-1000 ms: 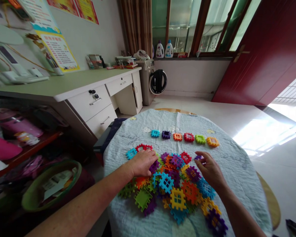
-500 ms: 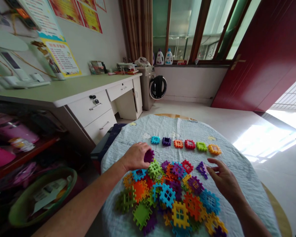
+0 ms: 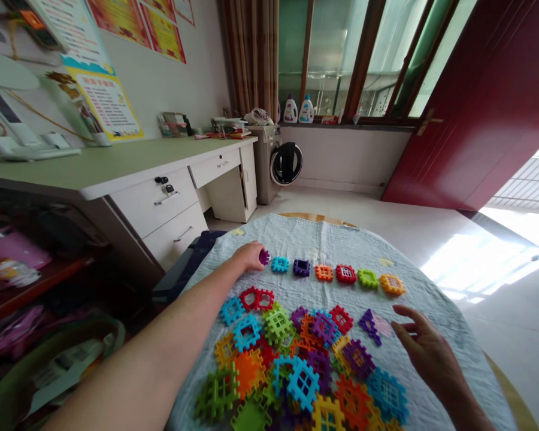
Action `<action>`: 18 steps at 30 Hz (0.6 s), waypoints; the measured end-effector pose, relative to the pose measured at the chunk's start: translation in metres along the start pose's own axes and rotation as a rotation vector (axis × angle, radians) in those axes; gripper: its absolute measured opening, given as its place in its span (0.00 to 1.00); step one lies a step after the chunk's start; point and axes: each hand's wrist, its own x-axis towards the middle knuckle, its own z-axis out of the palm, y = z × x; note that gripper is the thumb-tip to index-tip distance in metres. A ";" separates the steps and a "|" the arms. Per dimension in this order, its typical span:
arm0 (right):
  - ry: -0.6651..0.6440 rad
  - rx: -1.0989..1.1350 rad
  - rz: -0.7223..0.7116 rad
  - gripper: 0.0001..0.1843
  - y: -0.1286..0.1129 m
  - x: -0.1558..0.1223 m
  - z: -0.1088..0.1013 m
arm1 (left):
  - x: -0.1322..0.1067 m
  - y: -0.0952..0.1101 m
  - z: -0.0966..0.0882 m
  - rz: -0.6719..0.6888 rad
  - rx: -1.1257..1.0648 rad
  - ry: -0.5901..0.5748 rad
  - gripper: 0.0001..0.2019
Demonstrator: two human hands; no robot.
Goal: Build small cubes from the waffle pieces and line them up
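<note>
L hand (image 3: 251, 257), reaching to the far L of the row: fingers curled, thumb and fingertips closed on a purple toothed plastic piece (image 3: 264, 257), its outline partly hidden by the grip. R hand (image 3: 424, 344): loosely open, fingers parted, nothing seen in it; nearest is a purple triangular openwork plastic piece (image 3: 374, 326) lying on the pale blue patterned cloth (image 3: 296, 236) over the round wooden bench (image 3: 317, 217).

The held pc. is just beside a light blue windowed plastic square (image 3: 279, 264); then, L to R, dark purple (image 3: 301, 274), orange (image 3: 324, 273), red (image 3: 345, 274), bright green (image 3: 374, 284) and amber (image 3: 392, 284) squares. Nearer the wearer: a heap of mixed-colour toothed plastic pieces (image 3: 321, 365).

Technique (judged): the step looks like adding the purple pc. to the row's L end. Lower it flat, match the neighbours' spacing, release w/o nudging the light blue sq.; keep the forearm clear of the heap. Cloth wrinkles could tilt a pc.

Lettering: yellow-bordered wall poster (image 3: 105, 105), red heading in what look like Chinese characters, too blurred to read; red-and-yellow wall sheets (image 3: 164, 33), ditto. White detergent-type bottles (image 3: 290, 111), purple- and blue-capped: labels too small; no brand legible.
</note>
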 end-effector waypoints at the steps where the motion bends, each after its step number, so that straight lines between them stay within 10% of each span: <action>1: 0.007 -0.004 -0.010 0.31 0.000 0.000 0.000 | 0.003 0.000 0.002 0.006 0.000 -0.012 0.20; 18: 0.037 -0.027 -0.036 0.29 -0.003 -0.002 -0.002 | 0.017 -0.008 0.006 0.007 0.031 -0.121 0.18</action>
